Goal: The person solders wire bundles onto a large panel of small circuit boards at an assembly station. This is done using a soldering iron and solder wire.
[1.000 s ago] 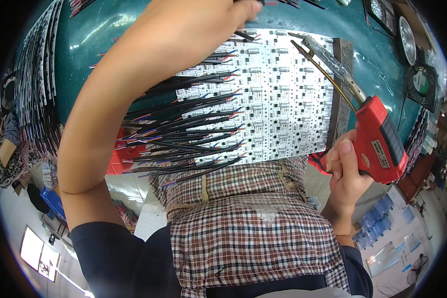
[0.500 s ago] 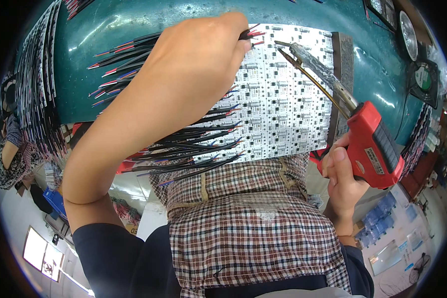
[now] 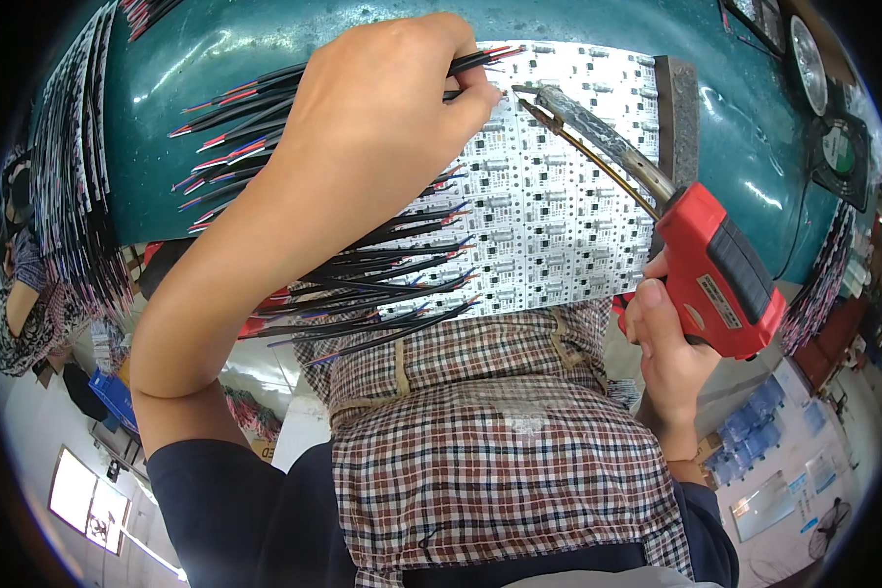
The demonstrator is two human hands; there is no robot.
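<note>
Your left hand (image 3: 397, 88) pinches a black cable (image 3: 467, 63) near its red leads, over the upper part of the white circuit-board panel (image 3: 559, 206); a second black length shows by the thumb, and whether it is also gripped cannot be told. Your right hand (image 3: 671, 348) is wrapped around the handle of the red soldering gun (image 3: 720, 274), its fingers partly hidden. The metal tip (image 3: 529, 93) stands just beside the left fingertips; contact with the panel cannot be confirmed from this angle. Treat the cable as light and flexible: the sheath should bend readily, and the thin leads are likely to splay or kink. Take hold of the sheath close behind the leads, with skin clear of the tip. Expect the gun to be the heavier item; grasp it only by its handle and treat the metal barrel as hot. The panel appears thin and stiff, with small components that could be damaged by pressure; handle it by its edges. Further cables (image 3: 392, 263) lie across its left side, and a dark bar (image 3: 679, 127) borders its right.
</note>
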